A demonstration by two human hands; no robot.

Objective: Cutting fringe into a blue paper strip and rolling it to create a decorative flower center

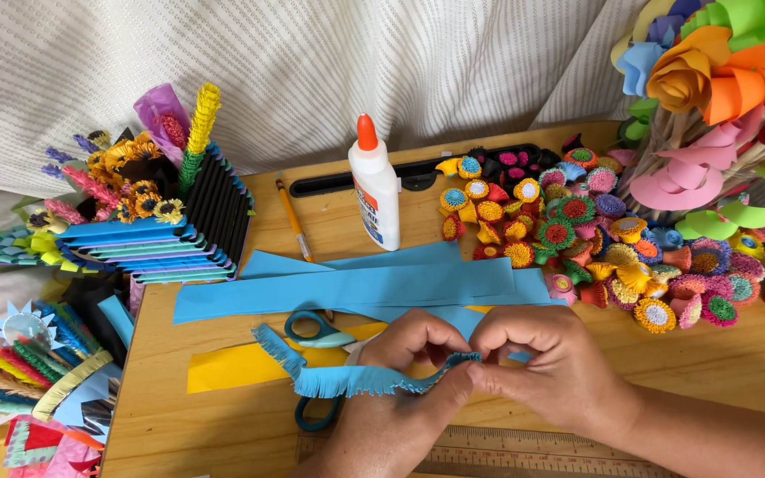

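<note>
Seen from the head camera, both hands are low in the middle, over a wooden table (223,425). The left hand (409,354) and the right hand (546,358) meet at the fingertips. Together they pinch one end of a long blue paper strip with a cut fringe (356,379). Both hands are closed tight on that strip. The rest of the strip trails away from the left hand, toward the left side of the table, and its far end curls up a little.

Just behind the hands lie wide flat blue paper strips (356,288). A pair of scissors with teal handles (316,329) lies between those strips and the left hand, on top of a yellow sheet of paper (232,367). A wooden ruler (506,447) lies in front of the hands, at the near edge of the table.

Farther behind the hands stands a white glue bottle with an orange cap (375,190). A yellow pencil (292,221) lies to the left of the bottle. To the right of the bottle sits a big heap of small rolled paper flowers in many colours (595,239). Far to the left of the hands is a blue and black paper box full of paper flowers (179,221). Far to the right of the hands are big curled paper roses (710,80).
</note>
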